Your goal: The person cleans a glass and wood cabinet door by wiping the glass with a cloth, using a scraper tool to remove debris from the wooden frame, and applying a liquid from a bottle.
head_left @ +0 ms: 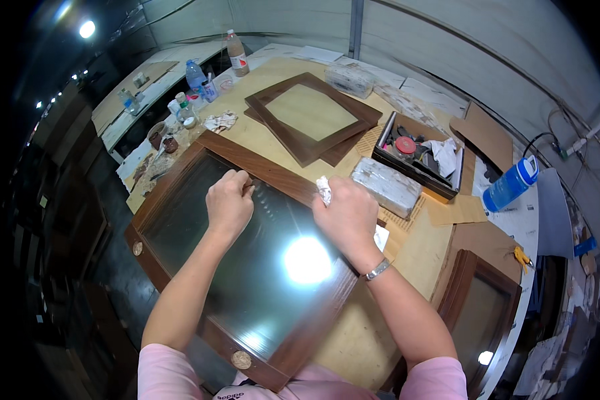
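A glass-panelled door with a brown wooden frame (pixel 280 175) lies tilted across the table in front of me. Its dark glass (pixel 260 257) reflects a bright lamp. Over the upper part of the glass, my left hand (pixel 230 205) is closed, fingertips at the frame's inner edge; whatever it pinches is too small to make out. My right hand (pixel 348 212) is closed around a crumpled white cloth or tissue (pixel 324 191), above the frame's right side. Two round pale discs, one at the left corner (pixel 137 249) and another at the near corner (pixel 241 360), sit on the frame.
Beyond lie stacked brown frames (pixel 293 143), a wrapped block (pixel 386 187) and a box of odds and ends (pixel 416 157). A blue bottle (pixel 511 185) stands at right, above another framed panel (pixel 446 293). Bottles and small jars (pixel 186 110) crowd the far left.
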`<state>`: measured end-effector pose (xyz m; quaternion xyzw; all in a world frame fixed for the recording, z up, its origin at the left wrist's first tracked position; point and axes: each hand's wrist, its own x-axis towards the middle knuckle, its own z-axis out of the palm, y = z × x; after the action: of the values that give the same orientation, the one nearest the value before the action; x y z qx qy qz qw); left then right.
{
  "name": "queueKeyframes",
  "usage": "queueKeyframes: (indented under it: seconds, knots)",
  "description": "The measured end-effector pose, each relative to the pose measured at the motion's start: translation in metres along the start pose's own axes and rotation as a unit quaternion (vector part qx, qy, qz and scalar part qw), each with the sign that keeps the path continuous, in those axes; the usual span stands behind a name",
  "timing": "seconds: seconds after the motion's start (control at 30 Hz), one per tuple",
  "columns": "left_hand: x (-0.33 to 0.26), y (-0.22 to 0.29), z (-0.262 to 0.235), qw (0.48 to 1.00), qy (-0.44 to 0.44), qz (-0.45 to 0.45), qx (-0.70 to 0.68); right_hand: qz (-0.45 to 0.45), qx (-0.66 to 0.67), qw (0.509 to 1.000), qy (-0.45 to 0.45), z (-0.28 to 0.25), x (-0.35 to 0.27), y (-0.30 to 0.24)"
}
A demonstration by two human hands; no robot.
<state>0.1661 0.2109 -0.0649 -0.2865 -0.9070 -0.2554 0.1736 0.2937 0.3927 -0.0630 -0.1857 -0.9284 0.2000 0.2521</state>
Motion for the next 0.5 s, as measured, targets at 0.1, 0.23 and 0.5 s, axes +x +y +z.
queueKeyframes:
  seconds: [0.1,0.23,0.5]
  knots:
    - [-0.005,0.011,0.001,0.999,-0.019,0.032,-0.03,-0.004,-0.002,1.0,0.008,0.0,0.0,0.0]
    - [-0.005,0.008,0.003,0.999,-0.01,0.025,-0.022,-0.003,-0.003,1.0,0.009,-0.001,-0.001,0.001]
    - [-0.005,0.007,0.002,0.998,0.014,0.052,0.028,-0.013,0.006,1.0,0.025,0.004,-0.001,0.002]
